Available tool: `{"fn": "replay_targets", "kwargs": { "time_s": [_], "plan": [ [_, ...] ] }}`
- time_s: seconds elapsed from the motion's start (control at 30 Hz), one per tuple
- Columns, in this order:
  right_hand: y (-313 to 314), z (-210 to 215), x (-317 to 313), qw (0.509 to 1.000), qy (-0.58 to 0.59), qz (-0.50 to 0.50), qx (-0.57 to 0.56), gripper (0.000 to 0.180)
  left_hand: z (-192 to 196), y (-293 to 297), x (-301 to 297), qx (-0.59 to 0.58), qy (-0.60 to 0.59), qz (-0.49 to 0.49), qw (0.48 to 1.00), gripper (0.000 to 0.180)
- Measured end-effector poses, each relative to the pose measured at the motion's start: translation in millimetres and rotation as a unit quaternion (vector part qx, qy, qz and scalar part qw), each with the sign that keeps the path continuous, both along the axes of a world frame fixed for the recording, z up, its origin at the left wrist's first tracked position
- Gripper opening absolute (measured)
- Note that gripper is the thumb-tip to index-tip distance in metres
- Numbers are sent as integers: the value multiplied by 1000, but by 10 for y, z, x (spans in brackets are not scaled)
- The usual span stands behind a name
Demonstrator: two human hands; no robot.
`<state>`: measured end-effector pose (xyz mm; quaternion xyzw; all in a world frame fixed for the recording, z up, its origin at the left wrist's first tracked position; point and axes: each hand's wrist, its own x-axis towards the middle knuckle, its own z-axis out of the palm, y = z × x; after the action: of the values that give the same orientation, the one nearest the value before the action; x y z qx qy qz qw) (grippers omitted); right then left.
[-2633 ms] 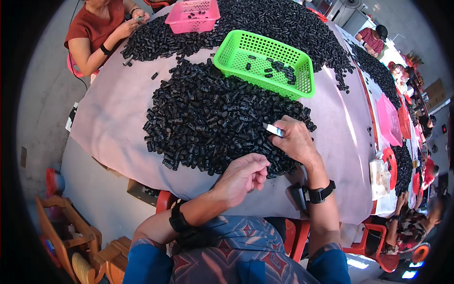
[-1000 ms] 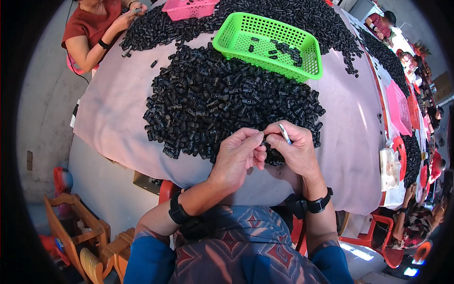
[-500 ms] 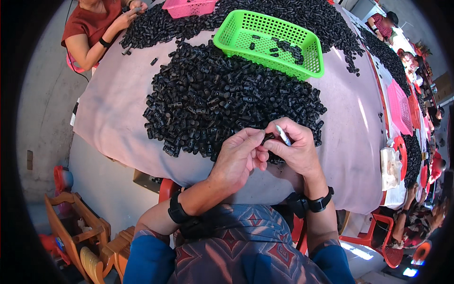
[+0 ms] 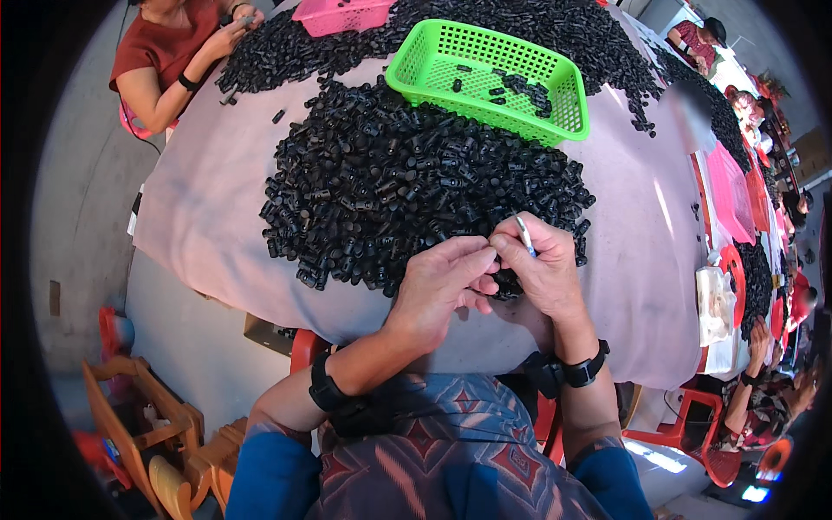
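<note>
Over the near edge of a heap of small black cylindrical plastic parts (image 4: 399,182), my two hands meet at the fingertips. My left hand (image 4: 438,286) is pinched closed; the black part it held a moment earlier is now mostly hidden by the fingers. My right hand (image 4: 548,273) is closed round a slim tool with a pale, blade-like upper end (image 4: 523,232), which sticks up between thumb and forefinger. Its thumb tip presses against the left fingertips. Behind the heap, a green perforated basket (image 4: 485,120) holds several black parts.
A pinkish cloth (image 4: 208,208) covers the table. More black parts (image 4: 511,26) and a pink basket (image 4: 342,17) lie at the far side. A co-worker in red (image 4: 160,52) sits far left. A wooden chair (image 4: 139,425) stands near left, a red plastic chair (image 4: 702,433) near right.
The tool in my right hand has turned to show its narrow side. My fingertips have closed together, covering the black part that showed between them. The basket appears shifted slightly left.
</note>
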<state>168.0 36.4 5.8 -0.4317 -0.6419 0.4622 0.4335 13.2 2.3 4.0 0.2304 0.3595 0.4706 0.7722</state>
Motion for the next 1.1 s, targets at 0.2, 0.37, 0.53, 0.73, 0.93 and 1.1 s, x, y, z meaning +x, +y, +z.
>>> {"fn": "replay_targets", "kwargs": {
  "time_s": [0.2, 0.37, 0.53, 0.73, 0.93, 1.1],
  "plan": [
    [-17, 44, -58, 998, 43, 29, -18, 6, 21, -32, -23, 14, 28, 15, 999, 22],
    [6, -3, 35, 992, 53, 88, 67, 19, 81, -28, 14, 16, -12, 12, 1000, 16],
    [-13, 34, 27, 986, 57, 55, 148, 13, -9, -25, 27, -23, 12, 57, 998, 16],
    [-27, -3, 41, 987, 100, 73, 102, 14, -96, 6, -17, -29, -13, 37, 999, 17],
    [-27, -23, 36, 988, 102, 78, 85, 16, -151, 6, -42, -24, -21, 32, 999, 19],
    [-24, 29, 38, 984, 72, 74, 145, 18, -59, 2, -12, -28, 11, 52, 998, 18]
  ]
}}
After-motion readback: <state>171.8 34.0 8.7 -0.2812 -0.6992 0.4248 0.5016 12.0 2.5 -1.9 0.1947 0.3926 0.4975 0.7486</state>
